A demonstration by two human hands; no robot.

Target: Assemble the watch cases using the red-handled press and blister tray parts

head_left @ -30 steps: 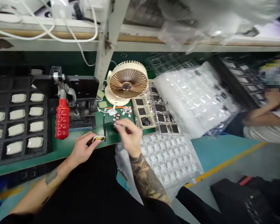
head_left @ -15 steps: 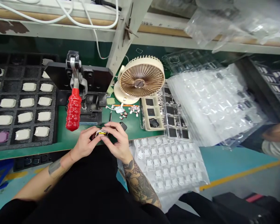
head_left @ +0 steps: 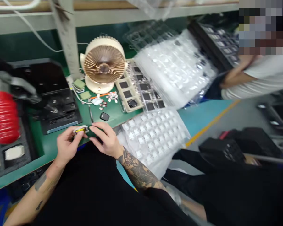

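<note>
My left hand [head_left: 68, 142] is closed on a small pale watch case [head_left: 83, 128], pinched between thumb and fingers. A yellow part shows inside the case. Just right of it is my right hand [head_left: 106, 138], thumb and forefinger apart with nothing seen between them. Its fingertips look a small gap away from the case. On the green bench beyond them lie a small black rounded-square piece [head_left: 104, 116] and a thin pair of tweezers [head_left: 91, 113].
A press with a red handle [head_left: 5, 116] stands at left, beside a foam tray of pale cases [head_left: 14, 153]. A beige fan [head_left: 104, 64] sits behind small parts [head_left: 112, 96]. Bagged trays [head_left: 172, 72] and white pieces [head_left: 153, 135] lie right. A co-worker's arm [head_left: 238, 77] is at far right.
The view has swung right, bringing the co-worker in. My right hand has come away from the watch case, which my left hand still holds.
</note>
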